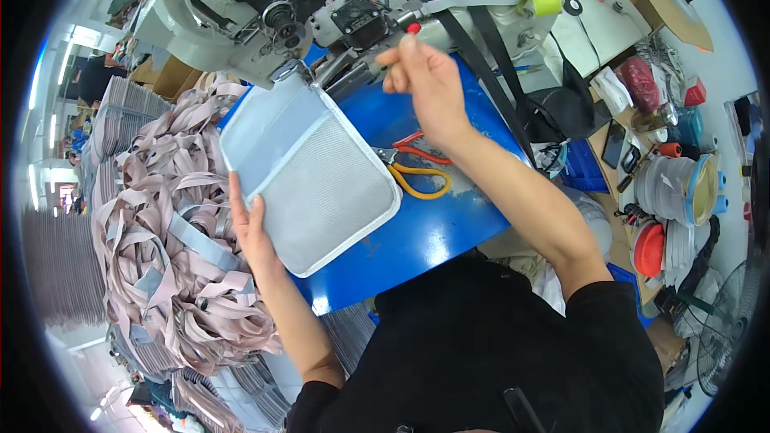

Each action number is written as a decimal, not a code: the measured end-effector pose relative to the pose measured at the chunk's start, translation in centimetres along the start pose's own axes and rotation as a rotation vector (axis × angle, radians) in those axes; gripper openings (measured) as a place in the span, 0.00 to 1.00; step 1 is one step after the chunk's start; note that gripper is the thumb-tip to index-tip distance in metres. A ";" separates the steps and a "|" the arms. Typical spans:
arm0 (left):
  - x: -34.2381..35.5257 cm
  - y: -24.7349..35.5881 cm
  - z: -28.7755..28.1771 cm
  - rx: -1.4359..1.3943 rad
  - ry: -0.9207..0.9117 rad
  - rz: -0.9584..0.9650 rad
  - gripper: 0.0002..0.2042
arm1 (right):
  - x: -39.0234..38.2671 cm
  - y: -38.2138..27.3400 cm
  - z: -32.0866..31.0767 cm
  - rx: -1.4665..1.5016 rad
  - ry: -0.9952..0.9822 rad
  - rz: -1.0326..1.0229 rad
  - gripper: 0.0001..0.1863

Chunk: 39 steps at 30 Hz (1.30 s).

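Note:
My left hand (258,236) grips the left edge of a rectangular grey mesh piece (331,200) with white binding and a smoother band across it. Its upper end lies at the sewing machine's metal working parts (285,72). My right hand (433,96) is raised beside the machine, near a small red knob (414,28), fingers curled; whatever they hold, if anything, is hidden. Scissors with orange and yellow handles (429,188) rest on the blue table (421,232), just right of the piece.
Tangled pale pink straps (172,216) and stacked sheets (64,265) crowd the left. Black straps (489,40) and a black bag (557,112) are behind my right arm. A cluttered side table (634,192) with rolls and a phone (613,144), and a fan (722,321), line the right.

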<state>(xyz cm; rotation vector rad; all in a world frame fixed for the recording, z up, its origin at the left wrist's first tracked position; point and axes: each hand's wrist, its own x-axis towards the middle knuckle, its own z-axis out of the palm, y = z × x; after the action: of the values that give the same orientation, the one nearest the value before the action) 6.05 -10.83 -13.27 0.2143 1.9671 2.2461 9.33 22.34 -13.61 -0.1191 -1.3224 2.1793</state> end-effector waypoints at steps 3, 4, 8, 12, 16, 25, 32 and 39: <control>0.4 0.8 -0.6 0.076 0.023 0.075 0.29 | 1.6 -0.8 -0.9 0.111 0.059 0.093 0.27; 0.5 1.2 -0.5 0.062 0.010 0.067 0.29 | 1.9 -0.8 -1.0 0.118 0.074 0.100 0.27; 0.3 2.5 -0.4 0.064 0.006 0.060 0.28 | 0.5 -1.2 0.6 0.309 0.203 0.297 0.26; 0.2 3.3 -0.1 0.117 0.024 0.093 0.28 | -4.0 1.1 1.5 -0.128 -0.172 0.348 0.20; 0.1 3.6 0.2 0.099 0.024 0.097 0.28 | -6.6 2.1 2.4 -0.024 -0.303 0.371 0.20; 0.5 4.4 0.4 0.041 0.043 0.110 0.28 | -8.2 1.8 2.9 0.284 -0.240 0.432 0.20; 4.1 5.2 -0.4 0.060 0.008 0.108 0.27 | -7.1 1.5 3.6 0.307 -0.238 0.455 0.20; 12.2 5.0 -2.7 0.452 0.038 0.347 0.29 | -3.9 2.6 3.5 0.148 -0.269 0.384 0.21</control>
<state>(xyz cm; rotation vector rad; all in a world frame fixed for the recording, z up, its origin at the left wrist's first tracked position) -6.56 -11.61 -8.60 0.6097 2.6091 1.9472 10.17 16.70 -14.85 -0.0226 -1.3625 2.6880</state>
